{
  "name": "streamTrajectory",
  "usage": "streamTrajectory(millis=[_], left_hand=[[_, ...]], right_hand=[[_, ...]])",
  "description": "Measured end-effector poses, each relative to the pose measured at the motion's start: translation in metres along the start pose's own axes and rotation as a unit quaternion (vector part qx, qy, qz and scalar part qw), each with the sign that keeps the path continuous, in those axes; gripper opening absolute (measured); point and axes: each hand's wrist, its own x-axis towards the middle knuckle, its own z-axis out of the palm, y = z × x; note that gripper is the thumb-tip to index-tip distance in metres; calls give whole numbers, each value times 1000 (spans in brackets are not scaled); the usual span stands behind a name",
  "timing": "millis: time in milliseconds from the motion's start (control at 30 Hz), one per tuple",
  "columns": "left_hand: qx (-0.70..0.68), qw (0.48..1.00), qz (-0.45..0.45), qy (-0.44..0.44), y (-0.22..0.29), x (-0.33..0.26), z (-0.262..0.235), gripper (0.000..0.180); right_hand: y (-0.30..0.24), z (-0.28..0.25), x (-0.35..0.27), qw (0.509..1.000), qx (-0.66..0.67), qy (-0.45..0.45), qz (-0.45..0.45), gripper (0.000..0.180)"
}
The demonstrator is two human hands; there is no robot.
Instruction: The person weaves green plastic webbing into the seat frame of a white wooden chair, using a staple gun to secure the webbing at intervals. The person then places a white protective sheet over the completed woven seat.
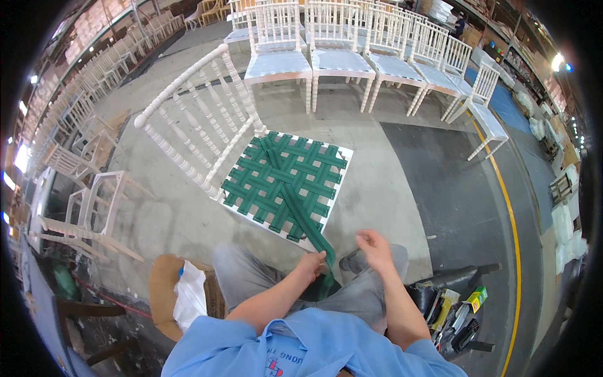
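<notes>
A white wooden chair [210, 164] with a turned-spindle back stands in front of me. Green webbing straps [251, 185] are woven across its seat frame in a lattice. One loose green strap [301, 213] lies diagonally over the weave and runs off the near corner toward my lap. My left hand [309, 266] is closed on this strap just off the seat's front corner, and the tail hangs down between my knees. To the right, my right hand [375, 249] is raised above my knee, apart from the strap. Its fingers are loosely bent and apart, with nothing visible in them.
Rows of white chairs [339, 60] with pale seats stand beyond. Bare chair frames [94, 213] are at left. A cardboard box [164, 295] with white material sits by my left leg. At my right, a dark stool [449, 279] bears tools and a yellow-green box [477, 299].
</notes>
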Motion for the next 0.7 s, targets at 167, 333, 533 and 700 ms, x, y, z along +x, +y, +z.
streamTrajectory(millis=[167,333,533,700], left_hand=[[256,945,125,-162,-30,-68,3,31],[322,881,186,-294,-26,-108,-17,33],[307,901,145,-271,-36,-91,-32,31],[207,977,16,-41,11,-25,-86,49]], right_hand=[[10,36,59,963,90,-137,214,46],[-2,105,123,839,292,-317,332,52],[-12,152,157,857,276,-234,367,41],[-9,161,139,911,142,-187,339,33]])
